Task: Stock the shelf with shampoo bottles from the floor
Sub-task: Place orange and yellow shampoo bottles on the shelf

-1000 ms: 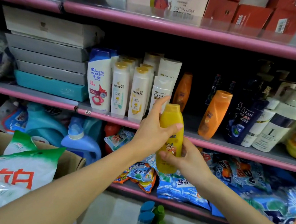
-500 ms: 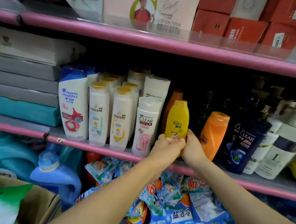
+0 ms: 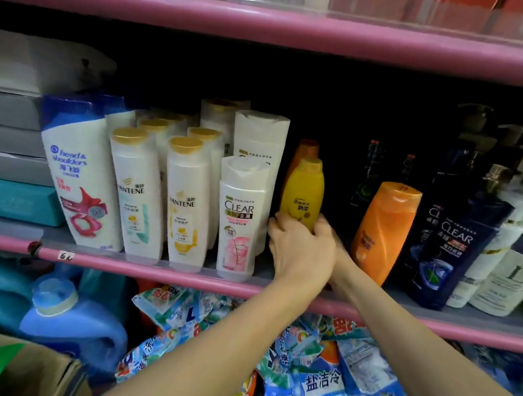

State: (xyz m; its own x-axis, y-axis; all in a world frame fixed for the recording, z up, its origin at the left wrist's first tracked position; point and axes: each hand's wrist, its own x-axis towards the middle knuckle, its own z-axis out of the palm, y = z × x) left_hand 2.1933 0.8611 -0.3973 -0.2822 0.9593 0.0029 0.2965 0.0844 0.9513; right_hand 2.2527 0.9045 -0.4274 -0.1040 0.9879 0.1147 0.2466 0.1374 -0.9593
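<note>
While both hands reach into the middle shelf [image 3: 163,272], the left hand [image 3: 301,253] grips the lower body of the yellow shampoo bottle [image 3: 303,193], its fingers [image 3: 278,226] curled round the base. The right hand [image 3: 339,253] lies mostly hidden behind the left; whether its fingers hold the bottle cannot be told. The bottle stands upright on the shelf, between the white Clear bottle [image 3: 241,218] on its left and the orange bottle [image 3: 383,230] on its right, with a second orange bottle [image 3: 304,149] directly behind it. Further left stand two Pantene bottles [image 3: 137,194] and a Head & Shoulders bottle [image 3: 79,174]. A dark blue Clear bottle [image 3: 454,251] stands right of the orange one. On the shelf below lie detergent bags [image 3: 315,385] and a blue jug [image 3: 75,323].
</note>
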